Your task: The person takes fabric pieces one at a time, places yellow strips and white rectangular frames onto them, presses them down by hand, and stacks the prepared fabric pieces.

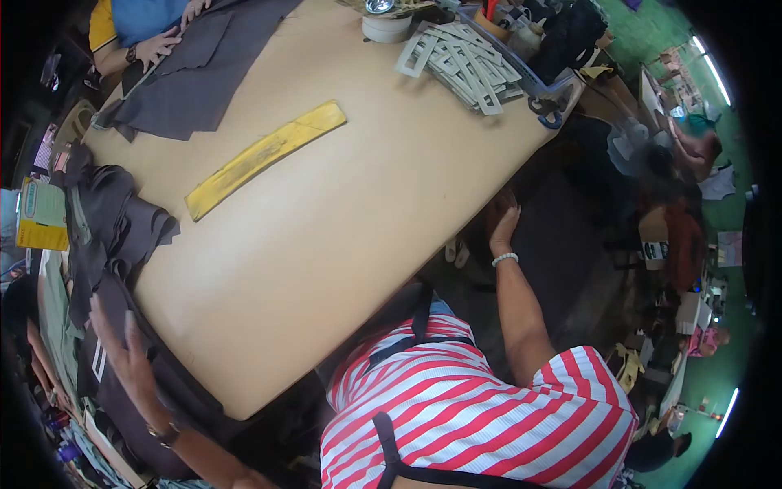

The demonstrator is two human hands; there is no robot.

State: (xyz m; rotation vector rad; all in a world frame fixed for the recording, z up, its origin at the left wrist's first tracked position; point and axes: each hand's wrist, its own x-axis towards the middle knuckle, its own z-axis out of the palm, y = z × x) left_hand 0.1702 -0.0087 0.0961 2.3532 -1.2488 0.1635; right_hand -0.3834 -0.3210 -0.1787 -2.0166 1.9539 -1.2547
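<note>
My left hand [124, 349] is open, its fingers spread, over dark grey cloth [106, 407] hanging at the table's left edge. A small white rectangular outline shows on that cloth by the fingers. My right hand [504, 224], a beaded bracelet at its wrist, is beside the table's near right edge. Its fingers stretch forward, partly in shadow, against a dark cloth-like area [562, 244]. On the table [326, 244] lies a slightly curved yellow strip [267, 160] with dark smudges, apart from both hands.
Across the table another person's hands [155, 50] rest on dark grey cloth [195, 81]. Bunched dark cloth [122, 212] lies at the left edge. Pale flat frames [464, 65] are piled near a blue basket [533, 77], with dark-handled scissors [547, 114] at the right corner.
</note>
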